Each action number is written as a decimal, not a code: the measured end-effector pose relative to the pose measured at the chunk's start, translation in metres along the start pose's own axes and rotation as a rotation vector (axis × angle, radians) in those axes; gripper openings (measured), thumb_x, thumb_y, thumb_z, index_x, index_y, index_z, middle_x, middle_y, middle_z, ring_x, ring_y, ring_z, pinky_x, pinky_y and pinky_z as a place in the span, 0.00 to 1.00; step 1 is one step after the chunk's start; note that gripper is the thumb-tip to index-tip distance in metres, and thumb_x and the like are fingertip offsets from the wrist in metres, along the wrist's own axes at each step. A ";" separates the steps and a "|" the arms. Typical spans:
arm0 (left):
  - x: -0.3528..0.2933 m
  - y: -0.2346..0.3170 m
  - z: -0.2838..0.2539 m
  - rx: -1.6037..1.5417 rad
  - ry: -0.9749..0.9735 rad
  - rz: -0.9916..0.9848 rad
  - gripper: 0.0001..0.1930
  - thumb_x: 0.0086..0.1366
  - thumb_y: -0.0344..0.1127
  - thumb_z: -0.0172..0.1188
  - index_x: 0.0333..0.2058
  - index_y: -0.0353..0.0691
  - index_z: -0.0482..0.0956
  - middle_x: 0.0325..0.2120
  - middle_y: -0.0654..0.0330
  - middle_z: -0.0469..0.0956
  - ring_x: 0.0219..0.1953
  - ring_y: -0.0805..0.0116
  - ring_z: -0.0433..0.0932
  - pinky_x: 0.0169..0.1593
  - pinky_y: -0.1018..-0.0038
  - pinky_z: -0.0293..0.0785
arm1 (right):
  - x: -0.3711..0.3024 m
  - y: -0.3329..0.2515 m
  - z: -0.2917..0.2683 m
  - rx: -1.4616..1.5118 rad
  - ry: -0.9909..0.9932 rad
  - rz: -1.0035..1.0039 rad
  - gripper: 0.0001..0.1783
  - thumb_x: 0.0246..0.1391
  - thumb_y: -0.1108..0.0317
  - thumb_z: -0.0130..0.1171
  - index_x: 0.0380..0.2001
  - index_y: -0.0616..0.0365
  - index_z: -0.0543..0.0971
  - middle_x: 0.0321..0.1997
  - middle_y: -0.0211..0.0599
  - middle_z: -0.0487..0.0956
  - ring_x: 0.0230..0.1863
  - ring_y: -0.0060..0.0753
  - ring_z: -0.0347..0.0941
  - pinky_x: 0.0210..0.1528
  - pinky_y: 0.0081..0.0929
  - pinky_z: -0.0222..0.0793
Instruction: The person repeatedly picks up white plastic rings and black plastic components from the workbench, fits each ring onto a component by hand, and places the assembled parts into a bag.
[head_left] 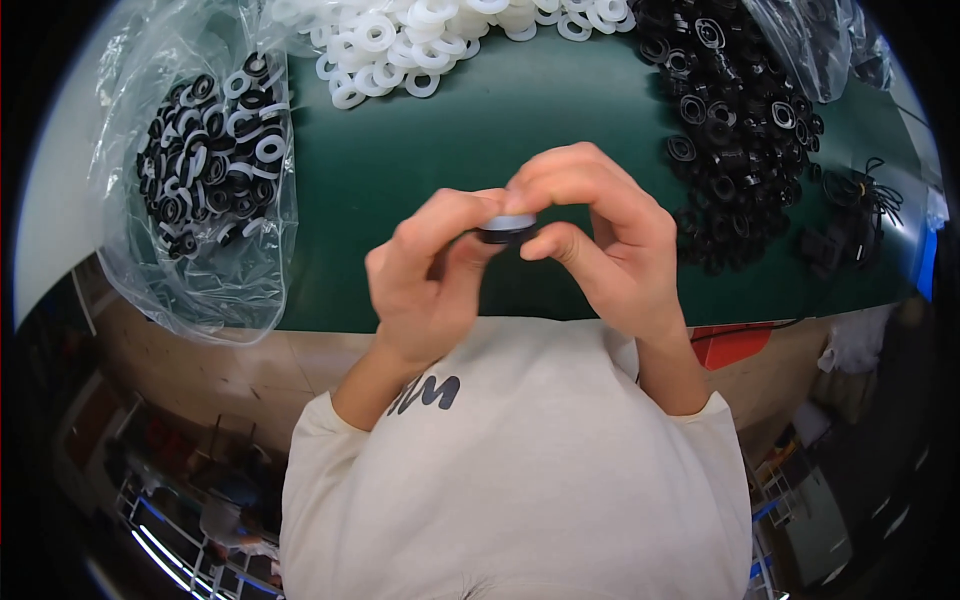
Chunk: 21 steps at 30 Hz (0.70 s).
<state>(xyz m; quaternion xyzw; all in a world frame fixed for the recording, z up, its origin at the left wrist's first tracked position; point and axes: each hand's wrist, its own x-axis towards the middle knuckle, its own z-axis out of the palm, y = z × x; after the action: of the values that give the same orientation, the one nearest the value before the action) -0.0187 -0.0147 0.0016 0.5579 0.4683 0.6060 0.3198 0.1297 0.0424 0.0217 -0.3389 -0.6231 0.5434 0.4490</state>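
Both my hands meet over the near middle of the green table, pinching one small round part between them. It is a white ring (pixel 514 222) sitting on a black round plastic piece (pixel 507 237). My left hand (pixel 432 262) grips its left side with thumb and forefinger. My right hand (pixel 612 232) has its fingertips on the top of the ring, and its thumb is at the lower right edge of the black piece. Fingers cover part of the ring, so I cannot tell how fully the two fit together.
White rings (pixel 400 48) lie heaped at the far middle of the green table (pixel 480 125). Black round pieces (pixel 735 130) form a pile on the right, near a coiled black cable (pixel 862 200). At left, a clear plastic bag (pixel 250 300) holds black pieces with white rings (pixel 212 150).
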 end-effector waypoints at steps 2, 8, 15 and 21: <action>0.009 0.003 -0.025 0.026 0.105 -0.135 0.07 0.63 0.21 0.49 0.41 0.30 0.68 0.32 0.51 0.77 0.30 0.73 0.76 0.35 0.79 0.74 | 0.018 0.001 0.003 -0.034 -0.146 0.147 0.07 0.45 0.75 0.59 0.31 0.62 0.77 0.36 0.37 0.74 0.33 0.34 0.70 0.35 0.24 0.66; 0.052 0.010 -0.109 0.954 0.506 -0.538 0.20 0.65 0.37 0.54 0.53 0.36 0.66 0.17 0.62 0.75 0.15 0.84 0.59 0.22 0.86 0.55 | 0.075 0.067 0.032 -0.824 0.097 -0.271 0.10 0.44 0.74 0.61 0.33 0.56 0.77 0.32 0.29 0.74 0.24 0.28 0.70 0.27 0.23 0.68; 0.035 -0.007 -0.026 -0.282 -0.015 -0.632 0.19 0.66 0.35 0.51 0.51 0.29 0.65 0.41 0.50 0.76 0.35 0.73 0.77 0.40 0.79 0.73 | 0.048 0.044 0.014 -0.702 0.182 -0.579 0.09 0.35 0.75 0.58 0.25 0.57 0.75 0.29 0.32 0.71 0.28 0.34 0.70 0.26 0.27 0.67; 0.035 -0.022 0.017 -0.688 -0.198 -0.898 0.20 0.66 0.36 0.51 0.52 0.31 0.65 0.46 0.49 0.73 0.42 0.68 0.76 0.44 0.78 0.75 | -0.016 0.015 -0.027 -0.716 0.167 -0.261 0.14 0.38 0.76 0.62 0.34 0.62 0.78 0.35 0.37 0.75 0.38 0.40 0.72 0.38 0.30 0.70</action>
<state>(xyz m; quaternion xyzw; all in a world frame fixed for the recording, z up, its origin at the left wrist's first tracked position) -0.0113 0.0282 -0.0067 0.2223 0.4030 0.4732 0.7512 0.1594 0.0405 0.0037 -0.4351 -0.7724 0.2006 0.4170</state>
